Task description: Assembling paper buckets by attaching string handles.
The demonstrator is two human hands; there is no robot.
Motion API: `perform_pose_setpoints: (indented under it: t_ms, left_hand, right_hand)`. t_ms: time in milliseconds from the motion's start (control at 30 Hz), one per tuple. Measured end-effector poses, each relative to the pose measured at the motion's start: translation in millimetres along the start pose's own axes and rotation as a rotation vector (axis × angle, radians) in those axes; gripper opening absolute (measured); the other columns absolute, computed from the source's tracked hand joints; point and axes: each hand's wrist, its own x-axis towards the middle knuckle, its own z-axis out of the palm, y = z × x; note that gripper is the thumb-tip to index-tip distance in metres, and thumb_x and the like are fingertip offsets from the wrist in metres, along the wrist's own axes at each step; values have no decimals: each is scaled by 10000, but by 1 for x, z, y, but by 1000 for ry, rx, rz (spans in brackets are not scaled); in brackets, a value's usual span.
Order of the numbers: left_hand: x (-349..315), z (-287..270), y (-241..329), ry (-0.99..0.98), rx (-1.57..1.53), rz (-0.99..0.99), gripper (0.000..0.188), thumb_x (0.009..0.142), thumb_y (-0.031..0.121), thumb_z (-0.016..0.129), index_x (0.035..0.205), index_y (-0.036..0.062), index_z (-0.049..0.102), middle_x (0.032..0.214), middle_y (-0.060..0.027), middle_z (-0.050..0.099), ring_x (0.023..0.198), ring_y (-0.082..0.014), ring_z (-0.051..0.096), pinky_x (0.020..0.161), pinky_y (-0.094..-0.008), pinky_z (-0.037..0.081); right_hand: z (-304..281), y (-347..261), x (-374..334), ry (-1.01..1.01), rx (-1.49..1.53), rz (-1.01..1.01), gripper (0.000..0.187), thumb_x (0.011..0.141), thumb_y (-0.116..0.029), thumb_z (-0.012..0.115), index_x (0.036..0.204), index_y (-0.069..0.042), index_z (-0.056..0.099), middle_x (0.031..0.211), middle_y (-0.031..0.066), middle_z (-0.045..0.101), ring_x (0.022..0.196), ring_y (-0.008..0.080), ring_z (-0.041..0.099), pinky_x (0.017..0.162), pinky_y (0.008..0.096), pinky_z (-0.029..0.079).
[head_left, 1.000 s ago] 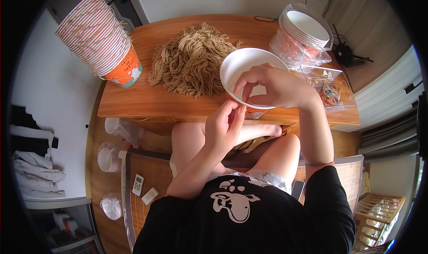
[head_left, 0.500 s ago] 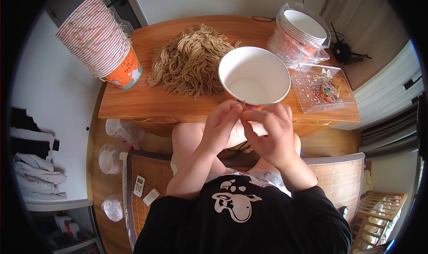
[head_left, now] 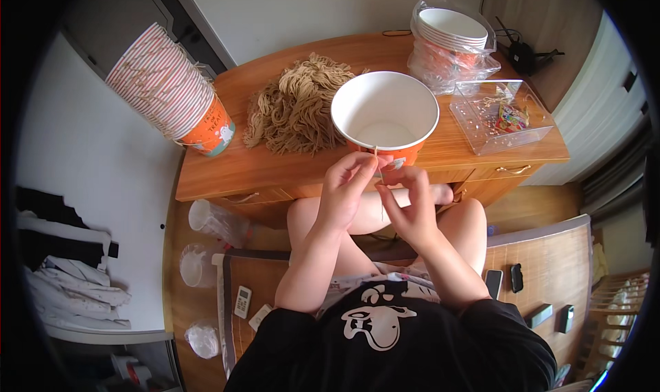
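Just in front of the table's near edge, my left hand [head_left: 346, 189] pinches a thin tan string [head_left: 379, 166] between thumb and forefinger. A short end sticks up above the fingertips, and a loose strand hangs below. My right hand [head_left: 414, 210] has its thumb and forefinger curled together at the same string, just right of the left fingertips. Right behind both hands stands a large orange paper bucket [head_left: 385, 106], upright, with a white inside that holds nothing visible. To its left lies a big heap of tan strings [head_left: 297, 106].
A tall tilted stack of striped orange buckets [head_left: 168, 89] stands at the table's left. Bagged buckets [head_left: 454, 45] are at the back right, near a clear plastic tray [head_left: 502, 117] with small bits and a colourful packet. Phones [head_left: 493, 283] and remotes [head_left: 242, 301] lie beside me.
My right fingertips have drawn slightly apart from the left ones, showing more of the string. The view has shifted, so more of the seat at right shows. The bucket stays in place.
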Motion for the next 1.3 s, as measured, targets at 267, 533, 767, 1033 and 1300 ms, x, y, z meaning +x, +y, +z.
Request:
perform_pose_setpoints:
  t_ms: [267,533,767,1033,1300]
  left_hand:
    - [-13,-1,-14,140,300,161,208,998,135,695,1140,-6,755,998,-24,669,852,-88,609,803,-225,482]
    - [-15,-9,-13,78,-99,-78,201,977,109,718,1144,-1,742,1048,-65,753,904,-102,688,784,-252,558]
    - [-13,-13,-14,-26,-217,-73,160,979,41,686,1132,0,708,1070,-75,753,942,-122,707,835,-275,559]
    - [-18,-8,-12,33,-183,40,150,978,23,680,1118,-29,695,1053,-80,742,924,-120,697,826,-263,550]
    - [-26,-3,7,314,525,286,157,879,-24,750,1033,-20,719,915,-77,754,800,-127,690,739,-260,546]
  right_hand:
    - [-3,-32,-6,29,227,35,350,893,50,713,1150,-7,484,1015,97,636,921,197,657,862,322,525]
    - [-5,-32,-8,-17,-160,-127,353,802,-28,789,1078,-75,575,939,29,698,876,256,644,807,383,439]
    - [-12,-30,8,195,-152,-190,431,771,-35,834,1143,-65,618,1106,73,705,948,277,631,866,389,463]
    - [-16,-31,28,146,-320,-325,348,761,-40,835,1063,-154,704,995,-53,739,921,175,627,834,334,411]
    - [-20,-41,58,-61,-544,-640,357,787,-126,794,1125,-171,690,974,-81,713,927,160,596,880,365,389]
